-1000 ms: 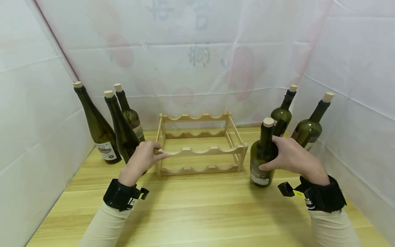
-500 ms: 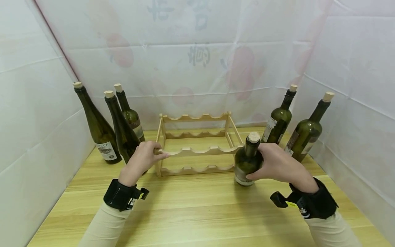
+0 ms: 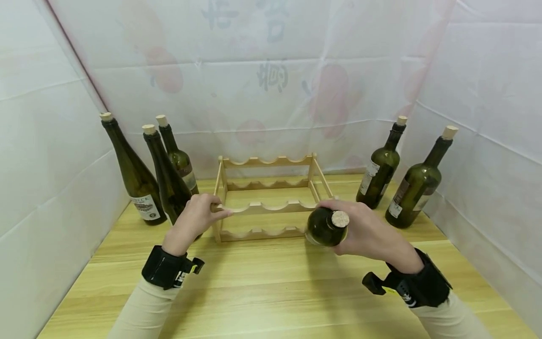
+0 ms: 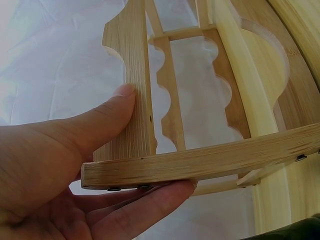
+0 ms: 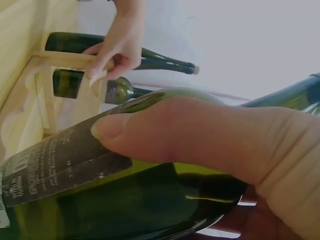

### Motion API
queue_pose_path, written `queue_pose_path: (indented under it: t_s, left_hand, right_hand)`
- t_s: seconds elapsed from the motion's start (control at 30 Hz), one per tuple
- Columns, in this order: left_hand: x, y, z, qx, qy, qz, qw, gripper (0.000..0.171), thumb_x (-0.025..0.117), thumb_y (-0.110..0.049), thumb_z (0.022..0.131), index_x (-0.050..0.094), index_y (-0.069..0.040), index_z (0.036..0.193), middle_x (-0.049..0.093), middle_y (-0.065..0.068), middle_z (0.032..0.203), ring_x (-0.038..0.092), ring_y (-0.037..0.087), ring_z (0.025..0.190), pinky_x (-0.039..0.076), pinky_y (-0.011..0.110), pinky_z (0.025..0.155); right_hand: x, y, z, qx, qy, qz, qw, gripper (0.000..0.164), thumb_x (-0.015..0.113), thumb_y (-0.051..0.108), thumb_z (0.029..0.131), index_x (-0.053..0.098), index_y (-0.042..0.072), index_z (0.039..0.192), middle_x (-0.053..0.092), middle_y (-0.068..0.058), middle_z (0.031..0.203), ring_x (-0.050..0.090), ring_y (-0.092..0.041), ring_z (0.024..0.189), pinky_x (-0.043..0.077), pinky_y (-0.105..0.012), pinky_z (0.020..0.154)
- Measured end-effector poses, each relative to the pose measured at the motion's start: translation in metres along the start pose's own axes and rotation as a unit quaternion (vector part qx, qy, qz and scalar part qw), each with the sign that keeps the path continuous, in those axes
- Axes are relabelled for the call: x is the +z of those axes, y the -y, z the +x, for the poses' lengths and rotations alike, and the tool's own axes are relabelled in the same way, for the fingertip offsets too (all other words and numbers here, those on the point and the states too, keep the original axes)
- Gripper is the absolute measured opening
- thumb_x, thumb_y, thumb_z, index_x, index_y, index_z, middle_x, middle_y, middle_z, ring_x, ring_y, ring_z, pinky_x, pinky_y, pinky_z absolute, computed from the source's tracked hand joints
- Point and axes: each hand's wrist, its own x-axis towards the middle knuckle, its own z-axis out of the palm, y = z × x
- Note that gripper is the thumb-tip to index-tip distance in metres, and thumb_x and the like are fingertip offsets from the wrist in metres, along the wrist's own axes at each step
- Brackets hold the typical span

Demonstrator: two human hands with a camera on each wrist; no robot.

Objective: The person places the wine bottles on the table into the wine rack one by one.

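My left hand (image 3: pixel 195 219) grips the front left corner of a pale wooden wine rack (image 3: pixel 254 208), its thumb on the scalloped top rail and fingers under the end piece (image 4: pixel 200 158) in the left wrist view. In my right hand (image 3: pixel 366 230) is a dark green wine bottle (image 3: pixel 320 228), tilted so its cork (image 3: pixel 340 219) faces the head camera and its base points toward the rack's front right. The right wrist view shows my thumb (image 5: pixel 150 132) along the bottle's dark label (image 5: pixel 70 160). The bottle overlaps the rack's right front end.
Several corked bottles stand upright: a labelled bottle (image 3: pixel 146 202), a slim bottle (image 3: pixel 169 188) and another bottle (image 3: pixel 182 165) at left, plus two bottles, one (image 3: pixel 381 172) behind the other (image 3: pixel 415 193), at right. White curtains (image 3: pixel 271 108) enclose the wooden table (image 3: pixel 254 292).
My right hand has moved the bottle left toward the rack and tipped it from upright, its neck coming toward the head camera. My left hand stays on the rack.
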Motion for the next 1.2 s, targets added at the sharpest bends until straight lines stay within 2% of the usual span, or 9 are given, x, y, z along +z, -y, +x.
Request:
queue_pose_path:
  t_s: [0.2,0.5,0.67,0.77,0.9,1.0,1.13,1.2]
  left_hand:
    - [0.000,0.001,0.001,0.001,0.003,-0.002,1.0000,0.019,0.072,-0.033,0.084,0.068,-0.017,0.076,0.064,0.000,0.072,0.050,0.012,0.051,0.039,0.028,0.050]
    - [-0.001,0.003,0.002,0.008,0.004,0.006,0.9999,0.021,0.072,-0.035,0.084,0.067,-0.017,0.073,0.063,-0.001,0.070,0.050,0.012,0.052,0.039,0.028,0.051]
    - [-0.001,0.004,0.003,0.008,0.005,0.010,0.9999,0.021,0.072,-0.036,0.084,0.068,-0.017,0.076,0.063,-0.001,0.073,0.051,0.011,0.054,0.040,0.029,0.052]
    - [0.000,0.004,0.003,0.005,0.008,0.010,0.9999,0.020,0.072,-0.035,0.084,0.069,-0.016,0.078,0.064,0.000,0.075,0.052,0.011,0.056,0.042,0.029,0.054]
    - [-0.001,0.004,0.004,0.006,0.009,0.010,0.9999,0.020,0.072,-0.035,0.084,0.069,-0.016,0.079,0.064,0.000,0.075,0.051,0.012,0.057,0.041,0.029,0.054]
    - [-0.002,0.004,0.004,0.006,0.007,0.011,0.9999,0.020,0.072,-0.035,0.084,0.069,-0.016,0.080,0.064,0.000,0.076,0.051,0.013,0.057,0.041,0.029,0.055]
    - [-0.002,0.005,0.004,0.004,0.005,0.007,1.0000,0.019,0.073,-0.034,0.083,0.070,-0.016,0.081,0.065,0.001,0.077,0.053,0.012,0.059,0.043,0.030,0.056]
    - [-0.001,0.005,0.003,0.005,0.006,0.002,1.0000,0.018,0.073,-0.033,0.083,0.070,-0.015,0.080,0.065,0.001,0.077,0.053,0.012,0.059,0.043,0.030,0.056]
  right_hand:
    - [0.008,0.002,-0.001,-0.023,-0.003,-0.022,0.999,0.080,0.087,0.021,0.060,0.051,0.023,0.132,0.058,0.009,0.122,0.054,-0.009,0.110,0.046,-0.030,0.093]
    - [0.012,0.002,0.001,-0.038,0.006,-0.046,0.998,0.090,0.087,0.012,0.052,0.051,0.014,0.134,0.060,-0.001,0.122,0.058,-0.015,0.105,0.051,-0.033,0.084]
    - [0.016,0.000,0.001,-0.073,0.004,-0.058,0.996,0.091,0.089,0.013,0.049,0.052,0.009,0.133,0.060,-0.003,0.122,0.058,-0.017,0.107,0.051,-0.037,0.085]
    - [0.019,-0.003,-0.002,-0.094,-0.004,-0.066,0.993,0.091,0.090,0.015,0.054,0.050,0.010,0.136,0.059,-0.004,0.125,0.056,-0.018,0.110,0.051,-0.038,0.087]
    - [0.022,-0.003,-0.009,-0.101,-0.008,-0.067,0.993,0.093,0.088,0.017,0.062,0.042,0.013,0.143,0.055,-0.007,0.132,0.052,-0.021,0.117,0.048,-0.035,0.093]
    - [0.024,-0.003,-0.012,-0.107,-0.015,-0.061,0.992,0.094,0.087,0.011,0.062,0.041,0.011,0.145,0.053,-0.010,0.134,0.051,-0.024,0.119,0.047,-0.037,0.095]
    - [0.027,-0.002,-0.013,-0.123,-0.031,-0.055,0.990,0.089,0.077,-0.008,0.058,0.046,0.008,0.140,0.056,-0.012,0.130,0.054,-0.027,0.115,0.048,-0.041,0.092]
    - [0.030,-0.003,-0.013,-0.128,-0.039,-0.058,0.989,0.087,0.077,-0.008,0.057,0.049,0.007,0.138,0.056,-0.012,0.128,0.055,-0.027,0.114,0.048,-0.042,0.091]
